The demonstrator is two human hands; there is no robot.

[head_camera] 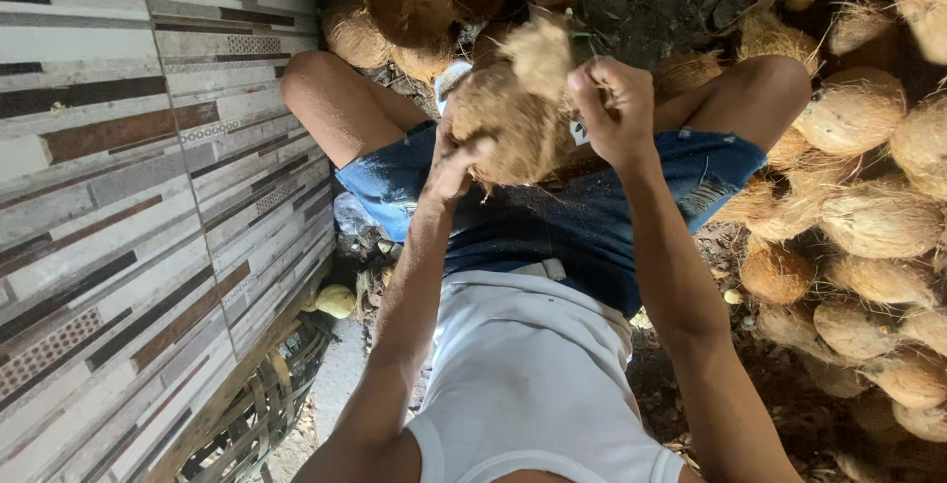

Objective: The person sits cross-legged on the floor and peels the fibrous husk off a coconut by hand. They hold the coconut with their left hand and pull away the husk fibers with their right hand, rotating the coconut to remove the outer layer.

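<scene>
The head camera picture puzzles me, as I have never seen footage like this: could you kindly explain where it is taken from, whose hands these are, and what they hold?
There is no machine here. The single picture comes from a camera worn on a person's head, looking straight down at their own body: a white shirt, blue denim shorts and bare knees, as the person sits.

The left hand cups a fibrous brown coconut from the side. The right hand is closed in a fist around a tuft of husk fibre sticking up from the nut.

Around them lie many more husked coconuts: a pile along the right side and another heap beyond the knees. On the left stands a striped tiled wall, with a woven basket at its foot.
</scene>
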